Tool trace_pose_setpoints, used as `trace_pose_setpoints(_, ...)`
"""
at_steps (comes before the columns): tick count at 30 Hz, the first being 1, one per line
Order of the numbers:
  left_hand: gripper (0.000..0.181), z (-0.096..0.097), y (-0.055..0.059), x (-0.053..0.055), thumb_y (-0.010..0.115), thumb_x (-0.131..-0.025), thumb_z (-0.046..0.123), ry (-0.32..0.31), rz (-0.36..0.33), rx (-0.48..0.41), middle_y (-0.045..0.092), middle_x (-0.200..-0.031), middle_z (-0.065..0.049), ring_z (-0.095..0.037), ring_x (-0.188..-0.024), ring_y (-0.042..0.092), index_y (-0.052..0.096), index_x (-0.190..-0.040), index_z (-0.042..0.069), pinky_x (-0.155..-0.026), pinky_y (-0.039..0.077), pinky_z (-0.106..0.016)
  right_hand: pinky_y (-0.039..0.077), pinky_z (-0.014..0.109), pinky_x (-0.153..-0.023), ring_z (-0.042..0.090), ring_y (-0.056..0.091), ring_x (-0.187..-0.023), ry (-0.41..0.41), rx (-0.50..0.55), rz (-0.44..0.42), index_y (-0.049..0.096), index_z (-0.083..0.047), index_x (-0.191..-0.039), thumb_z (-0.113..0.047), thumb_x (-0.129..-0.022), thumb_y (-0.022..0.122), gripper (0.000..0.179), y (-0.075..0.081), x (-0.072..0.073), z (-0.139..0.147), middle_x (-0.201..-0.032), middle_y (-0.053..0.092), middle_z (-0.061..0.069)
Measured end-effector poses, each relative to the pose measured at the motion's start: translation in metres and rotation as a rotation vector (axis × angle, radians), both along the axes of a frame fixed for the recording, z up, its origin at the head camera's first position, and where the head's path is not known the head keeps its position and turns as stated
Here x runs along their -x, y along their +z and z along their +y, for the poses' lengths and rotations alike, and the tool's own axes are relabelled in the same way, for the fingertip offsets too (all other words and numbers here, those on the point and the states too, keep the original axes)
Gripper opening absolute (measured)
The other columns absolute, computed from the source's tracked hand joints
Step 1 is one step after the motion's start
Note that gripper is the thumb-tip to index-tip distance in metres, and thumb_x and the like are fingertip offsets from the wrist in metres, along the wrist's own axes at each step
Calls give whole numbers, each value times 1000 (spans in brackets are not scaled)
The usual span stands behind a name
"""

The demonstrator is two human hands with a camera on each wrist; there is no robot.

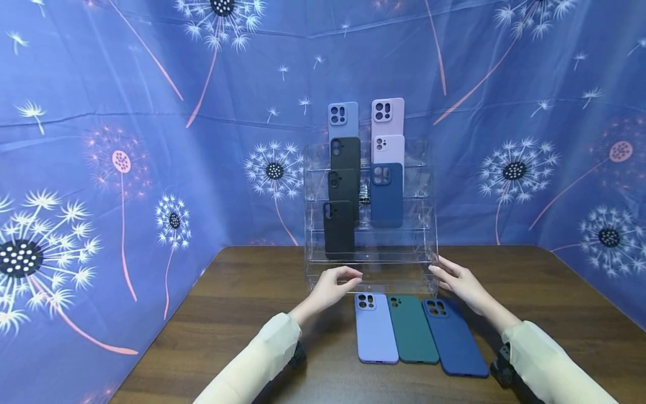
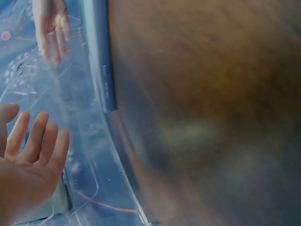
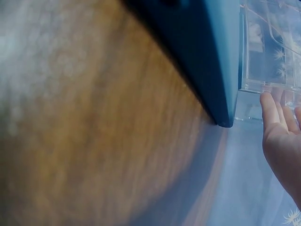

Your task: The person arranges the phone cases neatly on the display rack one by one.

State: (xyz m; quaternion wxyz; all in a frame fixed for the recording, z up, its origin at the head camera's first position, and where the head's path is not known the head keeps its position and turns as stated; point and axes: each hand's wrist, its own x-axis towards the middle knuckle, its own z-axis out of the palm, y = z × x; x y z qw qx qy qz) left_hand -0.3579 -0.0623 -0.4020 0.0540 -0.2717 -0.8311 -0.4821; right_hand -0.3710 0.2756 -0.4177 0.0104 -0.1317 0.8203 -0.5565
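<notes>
A clear tiered display rack (image 1: 393, 242) stands at the back of the table with several phone cases in it. Before its lower front hovers my left hand (image 1: 333, 289), fingers loosely bent and nothing between them; the left wrist view shows its bent fingers (image 2: 35, 146). At the rack's lower right corner is my right hand (image 1: 461, 286), its fingertips right at the clear side and its palm empty. Three cases lie on the table between the hands: a lavender-blue case (image 1: 377, 334), a green case (image 1: 413, 331) and a navy case (image 1: 458, 345).
In the rack's left column, a light blue case (image 1: 344, 123) stands above dark cases, the lowest a black case (image 1: 339, 233). The other column has a lilac case (image 1: 388, 120), a pale case (image 1: 390, 147) and a dark blue case (image 1: 387, 196). Behind hangs a blue dandelion cloth (image 1: 202, 168).
</notes>
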Motion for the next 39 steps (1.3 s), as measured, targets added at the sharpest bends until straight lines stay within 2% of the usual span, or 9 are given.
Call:
trace_pose_setpoints(4,20,1,-6,-1,58,-94,17,-51,-28,69,70,-108,-6,-17,-98,66,68,-108,7,-85,52,-23,48,38,-96,38,30,-133,3,1,-1,14,0,-149,-39,-98,47,72,0,0,-2,-153,18,24)
trace_pose_setpoints(8,19,3,-8,-4,57,-94,14,-81,-45,122,70,-109,-6,-17,-99,66,69,-107,8,-84,52,-22,47,38,-97,38,30,-133,6,5,0,14,0,-149,-40,-97,47,73,-1,1,-3,-152,19,24)
trace_pose_setpoints(12,19,4,-9,-3,57,-94,15,-105,-63,191,70,-108,-5,-17,-101,65,69,-106,7,-86,51,-23,47,38,-97,39,29,-133,7,12,2,14,0,-149,-39,-98,47,72,0,1,-3,-152,20,23)
trace_pose_setpoints(19,20,2,-12,-2,58,-93,17,-125,-140,314,70,-109,-2,-17,-108,62,69,-107,9,-91,49,-26,46,40,-98,38,29,-134,10,2,9,15,0,-149,-40,-98,47,72,3,3,-2,-153,18,23)
trace_pose_setpoints(29,19,-5,-12,-3,57,-93,13,-160,-128,340,71,-105,-5,-18,-106,62,69,-106,6,-91,48,-27,46,41,-97,39,29,-134,12,-10,2,13,-2,-149,-40,-98,46,72,3,0,0,-153,18,23)
trace_pose_setpoints(34,18,-11,-12,-4,60,-92,18,-154,-171,362,70,-106,0,-15,-106,61,70,-106,11,-91,48,-26,47,40,-97,38,27,-135,22,-1,12,15,-4,-150,-39,-98,46,70,3,0,0,-154,18,20)
trace_pose_setpoints(39,22,-16,-15,-4,64,-89,17,-139,-182,353,70,-107,-3,-16,-100,64,68,-109,9,-87,51,-26,45,42,-98,38,27,-135,25,3,21,16,-3,-149,-39,-98,46,69,2,0,0,-154,18,20)
